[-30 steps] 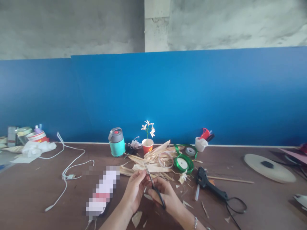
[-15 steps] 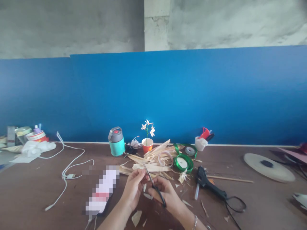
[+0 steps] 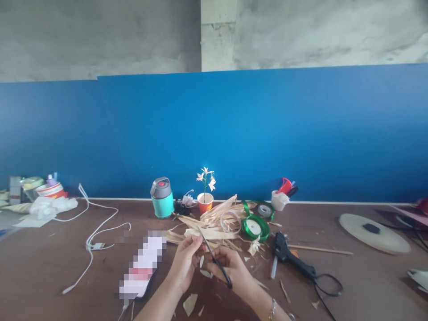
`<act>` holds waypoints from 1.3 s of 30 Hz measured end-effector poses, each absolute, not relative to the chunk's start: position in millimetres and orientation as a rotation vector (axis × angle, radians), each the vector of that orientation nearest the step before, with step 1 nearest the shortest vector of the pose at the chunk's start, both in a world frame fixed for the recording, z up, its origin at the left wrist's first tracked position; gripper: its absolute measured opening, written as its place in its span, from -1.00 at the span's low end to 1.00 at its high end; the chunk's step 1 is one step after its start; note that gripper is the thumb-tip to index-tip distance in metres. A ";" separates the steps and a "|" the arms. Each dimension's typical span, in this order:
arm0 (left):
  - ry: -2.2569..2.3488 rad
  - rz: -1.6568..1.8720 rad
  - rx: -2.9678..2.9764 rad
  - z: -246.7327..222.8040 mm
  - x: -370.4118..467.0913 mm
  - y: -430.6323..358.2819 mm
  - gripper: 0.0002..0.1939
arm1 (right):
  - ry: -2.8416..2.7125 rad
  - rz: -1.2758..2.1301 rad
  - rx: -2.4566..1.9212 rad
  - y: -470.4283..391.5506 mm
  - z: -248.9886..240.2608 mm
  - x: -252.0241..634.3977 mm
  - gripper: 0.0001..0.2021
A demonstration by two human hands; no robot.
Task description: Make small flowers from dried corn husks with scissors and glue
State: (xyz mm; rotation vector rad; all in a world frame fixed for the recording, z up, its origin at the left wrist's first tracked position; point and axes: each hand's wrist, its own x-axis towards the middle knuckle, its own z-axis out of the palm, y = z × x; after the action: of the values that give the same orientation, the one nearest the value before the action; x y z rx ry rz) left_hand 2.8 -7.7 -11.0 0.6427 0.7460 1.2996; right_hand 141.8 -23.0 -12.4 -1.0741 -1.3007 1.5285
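Observation:
My right hand (image 3: pixel 229 269) is closed round dark-handled scissors (image 3: pixel 219 263), whose blades point up and left toward my other hand. The fingers of my left hand (image 3: pixel 189 256) are pinched together beside the blades; whatever they hold is too small to name. Behind both hands lies a heap of dried pale husk strips (image 3: pixel 214 218). Cut scraps (image 3: pixel 190 304) of the same pale material are scattered beneath and around my hands. A small pale husk flower (image 3: pixel 254 246) rests on the table to the right.
Green ribbon rolls (image 3: pixel 256 227) and a black glue gun (image 3: pixel 290 256) with a cord lie to the right. Farther back stand a turquoise flask (image 3: pixel 162 198) and a paper cup (image 3: pixel 205 205) with a flower stem. A phone (image 3: pixel 143 267) and white cable (image 3: pixel 96 232) are left.
The scissors' blades have shifted very slightly to the left. Both hands otherwise stay in nearly the same place.

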 end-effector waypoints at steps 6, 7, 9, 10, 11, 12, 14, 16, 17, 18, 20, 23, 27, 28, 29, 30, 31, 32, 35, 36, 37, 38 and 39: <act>0.758 1.317 0.665 -7.9 2.1 -6.9 -0.73 | -1.318 1.512 -1.114 -20.4 -13.9 145.2 -0.59; 0.767 1.318 0.663 -7.8 2.2 -6.9 -0.74 | -1.283 1.506 -1.107 -19.1 -14.9 145.7 -0.58; 0.797 1.312 0.659 -8.1 3.0 -7.6 -0.74 | -1.171 1.491 -1.058 -16.3 -16.4 146.5 -0.54; 0.810 1.301 0.668 -8.6 3.7 -8.2 -0.74 | -1.115 1.483 -1.018 -15.2 -16.5 146.8 -0.52; 0.818 1.285 0.686 -9.2 4.7 -9.1 -0.74 | -1.065 1.473 -0.977 -14.5 -16.2 147.3 -0.50; 0.823 1.264 0.711 -9.9 5.9 -10.1 -0.74 | -1.024 1.467 -0.944 -14.4 -15.3 147.7 -0.50; 0.833 1.204 0.767 -11.4 8.8 -12.1 -0.73 | -0.963 1.467 -0.919 -15.5 -12.9 148.6 -0.52; 0.842 1.151 0.808 -12.5 11.7 -13.8 -0.73 | -0.928 1.482 -0.923 -17.5 -10.7 149.2 -0.55; 0.845 1.132 0.820 -13.0 12.9 -14.3 -0.73 | -0.921 1.493 -0.926 -18.6 -9.9 149.3 -0.56; 0.845 1.119 0.826 -13.5 13.8 -14.7 -0.73 | -0.919 1.499 -0.928 -19.4 -9.3 149.2 -0.56; 0.839 1.107 0.825 -14.6 14.7 -14.9 -0.73 | -0.923 1.509 -0.933 -20.7 -8.5 148.9 -0.57; 0.831 1.100 0.819 -15.2 14.5 -15.0 -0.74 | -0.943 1.519 -0.951 -21.8 -7.7 149.2 -0.58; 0.818 1.100 0.807 -12.1 12.3 -15.4 -0.74 | -0.981 1.528 -0.974 -19.5 -9.6 152.9 -0.62; 0.824 1.113 0.804 -11.0 11.3 -14.9 -0.74 | -0.992 1.532 -0.976 -17.5 -11.2 154.6 -0.63; 0.843 1.138 0.802 -10.1 10.1 -14.0 -0.75 | -1.008 1.534 -0.977 -14.9 -13.4 156.6 -0.63; 0.879 1.171 0.807 -9.7 8.5 -12.7 -0.76 | -1.031 1.525 -0.981 -12.0 -15.9 158.9 -0.64; 0.934 1.204 0.826 -9.7 6.8 -11.1 -0.79 | -1.066 1.504 -0.990 -8.9 -18.8 161.5 -0.65; 1.004 1.227 0.864 -10.4 4.8 -9.2 -0.81 | -1.111 1.462 -1.004 -5.9 -21.8 164.2 -0.67; 1.219 1.190 1.154 -15.6 -0.8 -4.6 -0.92 | -1.357 1.249 -1.101 0.1 -29.9 172.1 -0.75; 1.274 1.157 1.290 -18.0 -2.1 -4.2 -0.96 | -1.441 1.171 -1.143 0.7 -31.7 174.3 -0.77; 1.317 1.109 1.430 -20.4 -2.9 -4.6 -0.96 | -1.515 1.102 -1.185 0.7 -32.9 176.2 -0.77; 1.352 1.047 1.560 -22.7 -3.3 -5.7 -0.93 | -1.576 1.044 -1.223 0.4 -33.6 177.7 -0.75; 1.381 0.984 1.678 -24.5 -3.1 -7.3 -0.91 | -1.627 0.996 -1.255 -0.1 -33.8 178.9 -0.73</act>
State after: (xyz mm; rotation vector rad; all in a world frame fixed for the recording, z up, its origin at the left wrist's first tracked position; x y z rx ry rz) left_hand -3.1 -7.3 -24.5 1.6780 1.3810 0.9842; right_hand 178.9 -0.1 -33.8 -1.2552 -1.6274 0.9959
